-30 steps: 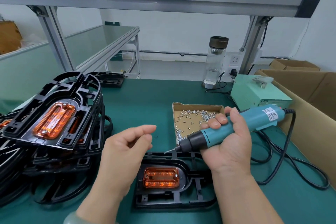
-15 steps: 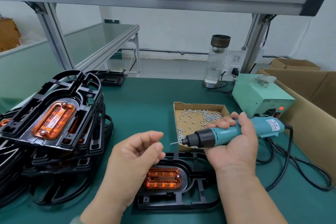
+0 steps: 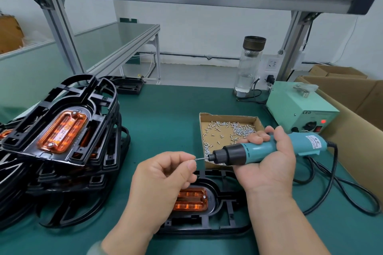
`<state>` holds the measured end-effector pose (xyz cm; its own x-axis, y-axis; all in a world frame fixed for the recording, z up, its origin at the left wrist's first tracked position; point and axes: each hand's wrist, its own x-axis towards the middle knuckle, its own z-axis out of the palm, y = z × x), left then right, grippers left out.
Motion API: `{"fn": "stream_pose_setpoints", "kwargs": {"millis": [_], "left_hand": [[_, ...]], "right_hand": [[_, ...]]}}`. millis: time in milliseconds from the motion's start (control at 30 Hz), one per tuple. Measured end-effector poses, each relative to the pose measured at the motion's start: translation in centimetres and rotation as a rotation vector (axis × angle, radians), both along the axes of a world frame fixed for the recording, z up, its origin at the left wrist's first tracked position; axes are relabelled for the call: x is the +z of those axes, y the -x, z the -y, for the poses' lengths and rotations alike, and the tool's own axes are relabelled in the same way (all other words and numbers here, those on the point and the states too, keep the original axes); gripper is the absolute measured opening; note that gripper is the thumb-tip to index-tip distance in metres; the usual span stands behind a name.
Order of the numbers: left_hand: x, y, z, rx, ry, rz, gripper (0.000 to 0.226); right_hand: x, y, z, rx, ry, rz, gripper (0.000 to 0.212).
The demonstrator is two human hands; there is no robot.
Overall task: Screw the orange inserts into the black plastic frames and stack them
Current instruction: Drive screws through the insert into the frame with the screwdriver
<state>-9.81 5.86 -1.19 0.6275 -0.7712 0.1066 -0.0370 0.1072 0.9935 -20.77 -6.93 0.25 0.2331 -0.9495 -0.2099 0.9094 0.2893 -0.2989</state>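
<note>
Left hand (image 3: 163,174): fingers curled, thumb and forefinger pinching tip of thin metal bit (image 3: 202,158) | Right hand (image 3: 269,163): fingers wrapped round teal-and-black electric screwdriver (image 3: 259,151) | Black plastic frame (image 3: 226,203) holding rectangular orange insert (image 3: 191,200): flat on green table (image 3: 165,120), 6 o'clock, beneath both hands

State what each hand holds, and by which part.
The right hand grips the screwdriver round its teal body. The left hand pinches what looks like a screw against the bit's tip.
</note>
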Motion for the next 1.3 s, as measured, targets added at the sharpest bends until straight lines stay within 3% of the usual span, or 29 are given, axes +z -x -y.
{"fn": "stream_pose_setpoints", "kwargs": {"millis": [533, 767, 1300], "left_hand": [[-0.01, 0.13, 0.16, 0.005, -0.028, 0.042, 0.024], [-0.15, -0.35, -0.20, 0.027, -0.064, 0.244, 0.023], [-0.15, -0.53, -0.22, -0.069, -0.016, 0.115, 0.031]], "right_hand": [[-0.13, -0.39, -0.27, 0.007, 0.006, -0.020, 0.016], [0.02, -0.69, -0.62, 0.004, 0.040, -0.033, 0.019], [-0.24, -0.42, -0.25, -0.029, 0.058, -0.031, 0.016]]}}
